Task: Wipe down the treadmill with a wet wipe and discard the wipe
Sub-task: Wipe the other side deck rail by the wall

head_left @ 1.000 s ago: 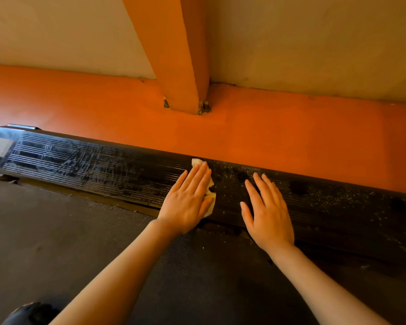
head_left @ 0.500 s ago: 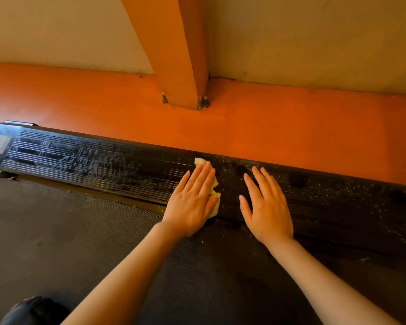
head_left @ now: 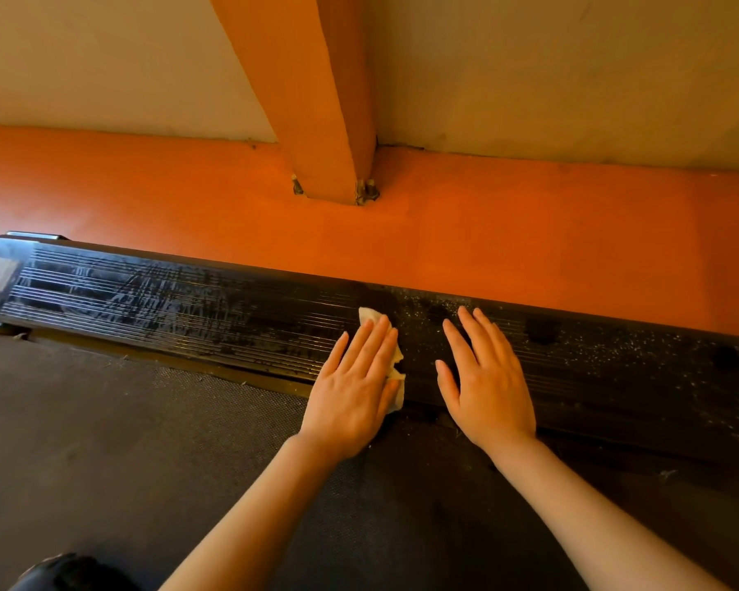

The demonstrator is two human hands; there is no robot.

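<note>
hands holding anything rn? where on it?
Nothing gripped. Left hand presses flat on top of the wipe on the treadmill rail; right hand rests flat, bare.

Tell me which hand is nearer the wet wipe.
Left. The left hand presses flat on the wet wipe; the right hand rests on the treadmill side rail just right of it, not touching.

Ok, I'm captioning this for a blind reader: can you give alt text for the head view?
A left hand presses a white wipe flat on a treadmill's black ribbed side rail, while the right hand rests flat beside it. Dusty specks cover the rail's right part; orange floor lies beyond.
</note>
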